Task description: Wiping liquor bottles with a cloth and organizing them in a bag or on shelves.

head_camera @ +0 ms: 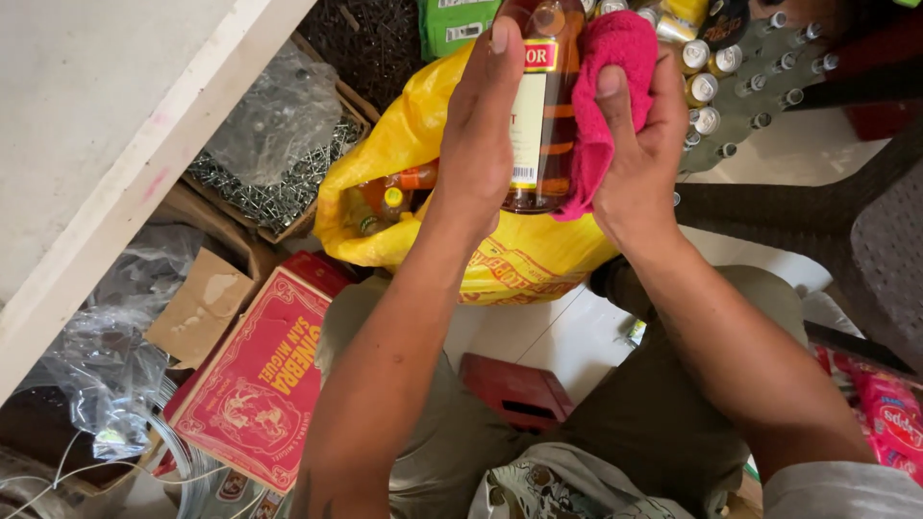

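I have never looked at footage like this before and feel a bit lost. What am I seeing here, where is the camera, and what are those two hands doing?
There is no machine here: a person wears one camera on the head, and it looks down at their own two bare hands and knees. The left hand grips an amber glass bottle with a pale label. The right hand presses a pink cloth against the bottle's side. Just behind the bottle is a yellow plastic bag with more bottles inside. To the left a red printed carton lies on the floor, and above it sits a cardboard box of metal nails partly covered by clear plastic. At the upper right a pack of cans shows its silver tops. The floor between the knees is pale tile.
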